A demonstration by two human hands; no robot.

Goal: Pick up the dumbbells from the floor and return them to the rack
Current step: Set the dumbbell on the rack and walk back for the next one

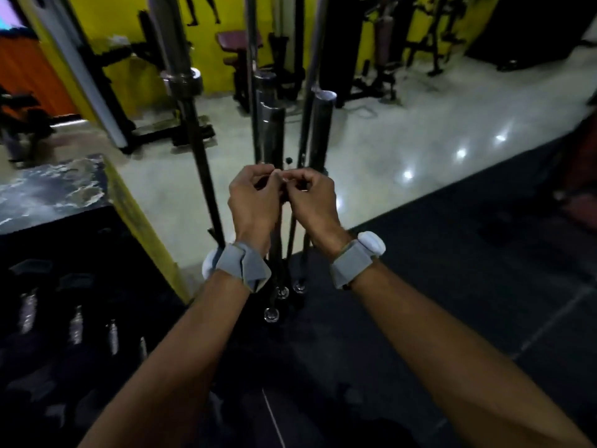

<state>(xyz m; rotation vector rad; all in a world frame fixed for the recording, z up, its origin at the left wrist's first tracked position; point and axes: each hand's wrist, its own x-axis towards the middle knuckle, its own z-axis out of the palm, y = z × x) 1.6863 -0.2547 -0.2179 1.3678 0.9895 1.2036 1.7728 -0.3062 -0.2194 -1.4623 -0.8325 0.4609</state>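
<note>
Fiddling fingertip to fingertip, left hand (255,197) and right hand (311,197) hold no weight I can see; dumbbells (76,324) sit racked.

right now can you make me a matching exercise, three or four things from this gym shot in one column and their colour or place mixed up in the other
Things:
1. wrist straps
2. back wall
3. dumbbells
4. upright barbells

Colour or place:
a. yellow
b. just beyond the two hands, standing on end
c. grey
d. low on the left, in shadow

Pairs: 1-c, 2-a, 3-d, 4-b
</note>
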